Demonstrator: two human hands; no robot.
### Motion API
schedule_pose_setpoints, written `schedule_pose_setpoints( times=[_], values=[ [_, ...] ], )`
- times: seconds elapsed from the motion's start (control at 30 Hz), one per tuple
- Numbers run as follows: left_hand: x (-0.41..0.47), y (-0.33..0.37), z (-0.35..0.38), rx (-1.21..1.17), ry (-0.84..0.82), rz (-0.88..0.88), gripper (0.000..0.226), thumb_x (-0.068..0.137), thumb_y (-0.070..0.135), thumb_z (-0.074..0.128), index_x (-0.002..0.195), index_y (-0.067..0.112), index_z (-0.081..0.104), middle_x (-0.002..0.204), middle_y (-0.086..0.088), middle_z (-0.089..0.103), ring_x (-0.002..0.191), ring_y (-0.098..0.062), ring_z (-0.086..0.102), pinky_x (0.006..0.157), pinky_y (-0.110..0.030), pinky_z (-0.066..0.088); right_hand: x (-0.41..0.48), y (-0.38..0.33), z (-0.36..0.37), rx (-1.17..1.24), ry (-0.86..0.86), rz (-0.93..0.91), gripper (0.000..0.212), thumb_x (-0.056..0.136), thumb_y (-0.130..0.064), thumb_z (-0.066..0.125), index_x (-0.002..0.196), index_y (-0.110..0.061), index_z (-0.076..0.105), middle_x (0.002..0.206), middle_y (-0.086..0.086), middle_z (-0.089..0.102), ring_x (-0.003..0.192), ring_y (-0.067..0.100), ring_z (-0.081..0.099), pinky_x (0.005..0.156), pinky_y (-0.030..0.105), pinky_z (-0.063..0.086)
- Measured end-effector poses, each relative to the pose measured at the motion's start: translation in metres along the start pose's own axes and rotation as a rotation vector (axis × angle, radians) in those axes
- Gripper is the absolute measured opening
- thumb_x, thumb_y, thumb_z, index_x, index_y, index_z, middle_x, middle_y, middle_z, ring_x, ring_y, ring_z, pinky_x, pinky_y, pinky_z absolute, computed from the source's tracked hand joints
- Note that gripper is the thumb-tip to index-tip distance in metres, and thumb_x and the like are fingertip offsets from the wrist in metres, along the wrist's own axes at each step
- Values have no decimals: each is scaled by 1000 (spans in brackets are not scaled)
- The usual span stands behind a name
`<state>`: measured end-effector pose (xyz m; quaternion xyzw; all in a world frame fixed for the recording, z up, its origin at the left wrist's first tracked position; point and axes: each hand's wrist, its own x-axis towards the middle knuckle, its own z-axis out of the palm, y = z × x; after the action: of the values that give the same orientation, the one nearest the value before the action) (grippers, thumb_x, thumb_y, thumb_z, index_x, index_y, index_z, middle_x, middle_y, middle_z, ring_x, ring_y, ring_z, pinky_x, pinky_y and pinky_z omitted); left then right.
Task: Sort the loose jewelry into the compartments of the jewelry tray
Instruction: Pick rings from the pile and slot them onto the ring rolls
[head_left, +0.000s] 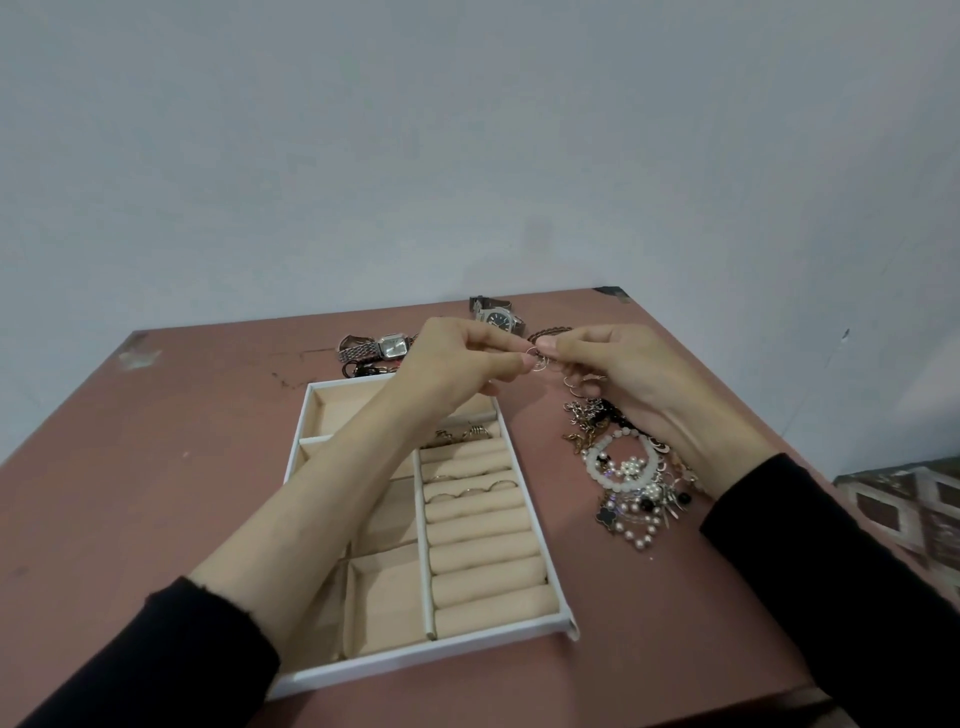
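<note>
Above the far right corner of the white jewelry tray (557, 566), both hands meet in the air. My left hand (457, 358) and my right hand (618, 369) each pinch a side of a small cluster of thin silver rings (537, 361). The tray has beige ring rolls on its right side, with a few rings (470, 488) slotted between the upper rolls and some pieces (475, 432) in a compartment above them. A tangled pile of loose jewelry (631, 473), with pearl beads and chains, lies on the table right of the tray, partly under my right wrist.
A silver square-faced watch (387, 347) and a dark-faced watch (496, 314) lie beyond the tray near the table's far edge, with a braided bracelet (550, 331) beside them. The brown table (156, 441) ends at a wall behind; patterned floor (904, 499) shows at right.
</note>
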<state>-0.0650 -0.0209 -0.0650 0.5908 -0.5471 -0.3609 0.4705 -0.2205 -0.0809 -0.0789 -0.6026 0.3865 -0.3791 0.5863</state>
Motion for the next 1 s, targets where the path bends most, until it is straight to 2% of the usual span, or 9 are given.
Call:
schedule_pose_setpoints(
  times=[0.1,0.2,0.33,0.5,0.63,0.7,0.8,0.87,1.0],
  values=[
    [-6,-1,-6,-3,51,13,8,76,6,72,80,14,71,67,-1,64,52,2,53,52,-12,45,-3,-4,-1,24,12,3,18,56,-28,77,66,-14,69,51,-6,51,46,6,38,43,16,27],
    [-20,-6,-20,6,108,35,7,76,8,72,79,14,72,68,-3,65,53,2,54,52,-12,45,-7,-7,0,18,-11,-7,18,57,-27,77,64,-15,66,48,-7,47,44,6,36,39,14,28],
    [-45,-14,-43,7,154,87,3,78,16,71,77,18,73,69,2,70,64,-2,58,55,-13,46,-19,-10,14,43,-168,-24,12,59,-16,74,65,-8,67,57,4,59,45,8,49,41,15,40],
    [-56,-23,-58,10,221,118,4,78,17,71,75,20,72,56,12,64,58,1,51,52,-11,41,-42,-10,42,-12,-383,-82,12,66,-10,69,72,0,64,59,10,62,50,15,52,48,19,44],
    [-54,-26,-62,17,240,141,3,78,17,71,77,19,71,62,8,66,60,-1,53,54,-13,42,-55,-7,58,-147,-446,-186,15,62,-14,71,69,-2,67,67,15,65,62,17,57,60,21,48],
    [-54,-28,-62,17,229,148,4,78,17,71,77,20,70,66,4,67,61,-1,54,55,-12,42,-58,-7,60,-226,-522,-212,12,65,-15,74,68,-5,69,68,4,69,63,9,59,62,15,49],
    [-54,-32,-60,27,221,151,5,78,18,72,75,22,70,68,1,68,59,-1,55,55,-13,42,-59,-3,60,-418,-568,-275,11,72,-12,78,67,-10,69,60,-11,64,57,9,46,54,16,38],
    [-53,-34,-60,33,220,142,4,77,19,72,75,23,71,68,1,68,60,-1,55,56,-12,42,-58,0,60,-491,-537,-357,12,71,-16,79,65,-13,68,58,-7,61,54,16,40,52,22,35],
    [-54,-32,-61,45,222,149,3,77,20,72,76,23,71,73,-5,69,62,-2,56,57,-13,43,-55,5,62,-640,-506,-523,10,69,-21,74,63,-18,67,64,0,62,61,16,54,58,28,45]
  ],
)
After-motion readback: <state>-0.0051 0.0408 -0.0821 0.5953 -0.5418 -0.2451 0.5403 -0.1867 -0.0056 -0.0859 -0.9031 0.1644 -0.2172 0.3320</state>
